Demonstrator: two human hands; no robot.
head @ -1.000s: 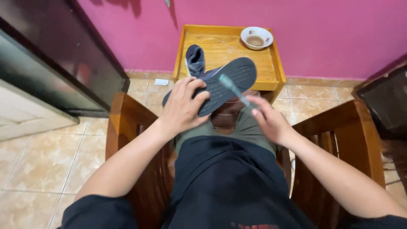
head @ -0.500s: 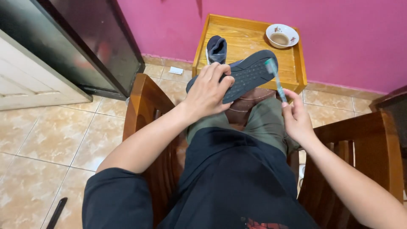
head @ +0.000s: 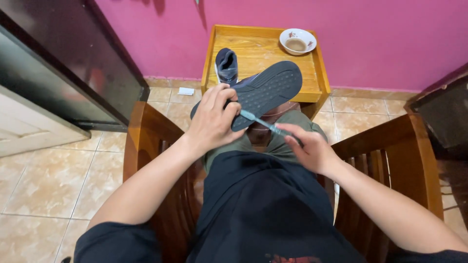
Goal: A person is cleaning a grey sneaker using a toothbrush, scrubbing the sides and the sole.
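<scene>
I sit in a wooden chair and look down at my lap. My left hand point(head: 213, 119) grips a dark grey shoe point(head: 265, 90) by its heel end, with the dotted sole turned up above my knees. My right hand point(head: 309, 148) holds a toothbrush point(head: 261, 122) with a pale teal handle. Its brush end rests against the sole's near edge, right beside my left fingers. A second dark shoe point(head: 226, 65) stands upright on the small wooden table point(head: 253, 51) beyond my knees.
A white bowl point(head: 298, 41) with brown liquid sits at the table's far right corner against the pink wall. Wooden chair arms point(head: 146, 131) flank my legs. A dark cabinet point(head: 63, 68) stands on the left, and a dark piece of furniture point(head: 446, 114) on the right. The floor is beige tile.
My right hand has swung the toothbrush from upright at the sole's right side down to the sole's near edge by my left fingers. The view has shifted slightly.
</scene>
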